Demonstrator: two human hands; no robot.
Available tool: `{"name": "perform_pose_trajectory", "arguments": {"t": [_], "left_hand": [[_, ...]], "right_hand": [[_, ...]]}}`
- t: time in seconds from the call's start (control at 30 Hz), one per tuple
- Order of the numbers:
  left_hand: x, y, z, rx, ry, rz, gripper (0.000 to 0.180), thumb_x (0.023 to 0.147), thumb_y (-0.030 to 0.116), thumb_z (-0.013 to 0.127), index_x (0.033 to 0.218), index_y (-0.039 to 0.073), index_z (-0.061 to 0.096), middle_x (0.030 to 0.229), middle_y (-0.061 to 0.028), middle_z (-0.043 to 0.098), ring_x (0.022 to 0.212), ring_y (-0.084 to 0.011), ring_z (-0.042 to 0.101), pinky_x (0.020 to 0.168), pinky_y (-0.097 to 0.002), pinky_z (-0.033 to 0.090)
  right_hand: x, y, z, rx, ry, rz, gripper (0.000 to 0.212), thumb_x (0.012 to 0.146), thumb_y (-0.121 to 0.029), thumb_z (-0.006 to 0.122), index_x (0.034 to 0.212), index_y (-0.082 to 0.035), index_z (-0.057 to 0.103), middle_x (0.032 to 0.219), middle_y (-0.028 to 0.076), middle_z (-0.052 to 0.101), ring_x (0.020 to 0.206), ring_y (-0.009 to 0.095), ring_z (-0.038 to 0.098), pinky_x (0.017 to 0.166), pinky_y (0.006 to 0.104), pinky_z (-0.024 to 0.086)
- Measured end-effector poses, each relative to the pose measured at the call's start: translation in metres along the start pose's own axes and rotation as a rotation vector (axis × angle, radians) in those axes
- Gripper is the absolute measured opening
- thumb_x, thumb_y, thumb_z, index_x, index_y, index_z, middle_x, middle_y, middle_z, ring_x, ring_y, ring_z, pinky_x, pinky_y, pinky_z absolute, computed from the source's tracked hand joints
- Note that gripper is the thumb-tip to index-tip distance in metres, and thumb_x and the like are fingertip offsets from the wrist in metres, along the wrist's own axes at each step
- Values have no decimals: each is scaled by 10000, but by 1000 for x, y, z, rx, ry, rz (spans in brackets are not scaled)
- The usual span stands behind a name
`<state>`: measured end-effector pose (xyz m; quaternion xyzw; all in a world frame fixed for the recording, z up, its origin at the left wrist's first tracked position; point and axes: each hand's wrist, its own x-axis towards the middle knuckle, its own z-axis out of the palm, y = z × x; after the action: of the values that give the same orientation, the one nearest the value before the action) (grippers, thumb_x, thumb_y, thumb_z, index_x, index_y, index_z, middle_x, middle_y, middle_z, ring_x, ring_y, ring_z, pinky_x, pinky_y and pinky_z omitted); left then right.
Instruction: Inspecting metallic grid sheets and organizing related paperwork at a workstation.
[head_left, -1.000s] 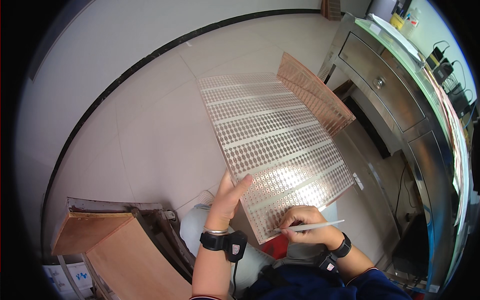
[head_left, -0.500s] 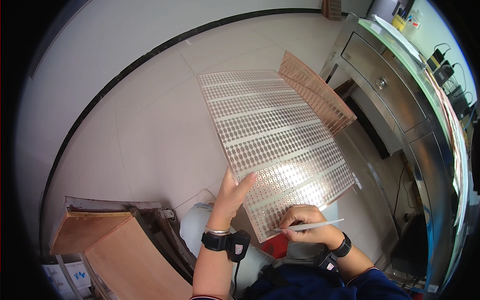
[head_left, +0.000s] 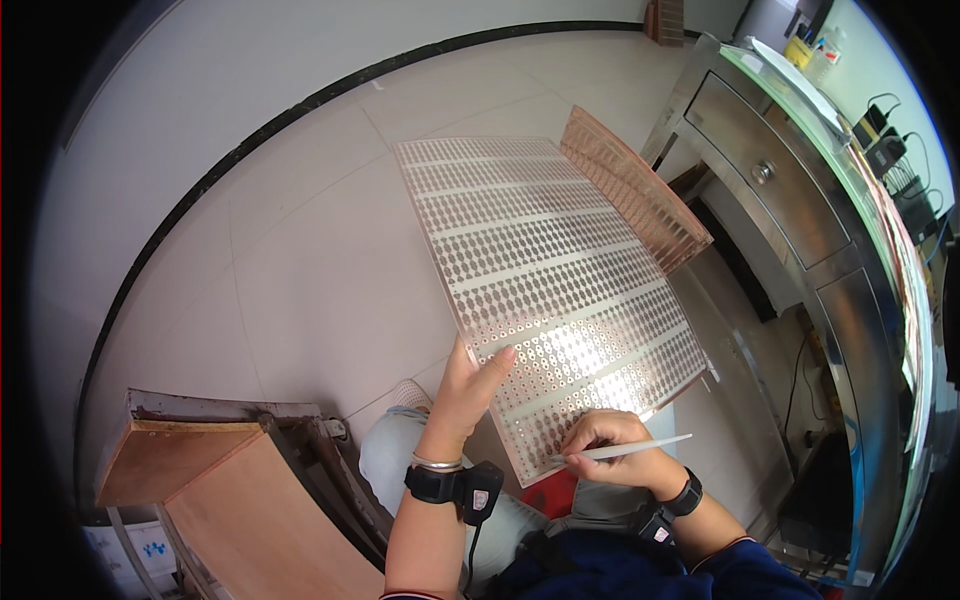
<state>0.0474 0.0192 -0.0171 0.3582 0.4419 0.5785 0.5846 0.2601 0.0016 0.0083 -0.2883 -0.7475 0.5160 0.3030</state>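
Note:
A large thin panel [head_left: 545,250], copper-edged and covered in rows of small repeated shapes, slants away from me above my lap. My left hand [head_left: 472,390] grips its left edge, with the thumb on the upper face and the other fingers hidden underneath. At the near edge, my right hand [head_left: 608,445] holds a slim white pen-like tool [head_left: 640,446] in a pinch. Its tip points left near the panel's lower left corner; whether it touches the surface I cannot tell. Light glares off the panel's near part.
Behind the panel, another copper-coloured panel [head_left: 635,190] stands tilted. A metal desk with drawers [head_left: 770,170] runs along the right, bearing chargers [head_left: 885,150] and cables. A wooden board structure [head_left: 250,510] stands at the lower left. Pale floor tiles [head_left: 300,270] extend to the wall.
My right hand and the white tool have shifted very slightly to the right. The left hand keeps its grip, and the panel has barely moved.

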Motion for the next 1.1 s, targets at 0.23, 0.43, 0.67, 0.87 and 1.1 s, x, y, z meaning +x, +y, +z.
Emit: {"name": "perform_pose_trajectory", "arguments": {"t": [0.23,0.43,0.67,0.87,1.1], "left_hand": [[-1,2,0,-19,-8,-2,538,881,143,606,1334,8,349,1241,-77,497,1134,-160,478,962,-306,384],[0,2,-1,-18,-31,-16,523,904,114,567,1340,-22,312,1277,-96,465,1161,-157,450,991,-312,357],[0,0,0,-28,-10,2,546,876,166,617,1325,0,353,1234,-89,501,1124,-167,488,949,-308,398],[0,1,2,-20,12,15,553,876,162,615,1331,1,346,1241,-96,495,1128,-166,486,965,-310,384],[4,-5,-1,11,16,8,530,882,150,593,1325,-7,349,1244,-98,495,1140,-168,480,974,-314,376]], "right_hand": [[1,-1,1,-26,-35,-49,93,731,-49,679,703,-54,591,706,50,629,652,214,613,607,303,478],[-5,4,-1,135,-30,50,80,770,-68,673,734,-43,606,736,49,639,666,158,613,617,275,472],[-2,4,1,149,-6,73,86,765,-74,683,736,-41,609,731,47,636,652,151,607,603,266,469],[2,1,2,-37,-13,-57,91,718,-55,699,713,-55,608,685,45,622,627,206,605,579,290,471],[6,-3,2,-61,-26,-111,96,710,-51,703,704,-55,608,695,49,634,642,202,619,580,291,482]]}}
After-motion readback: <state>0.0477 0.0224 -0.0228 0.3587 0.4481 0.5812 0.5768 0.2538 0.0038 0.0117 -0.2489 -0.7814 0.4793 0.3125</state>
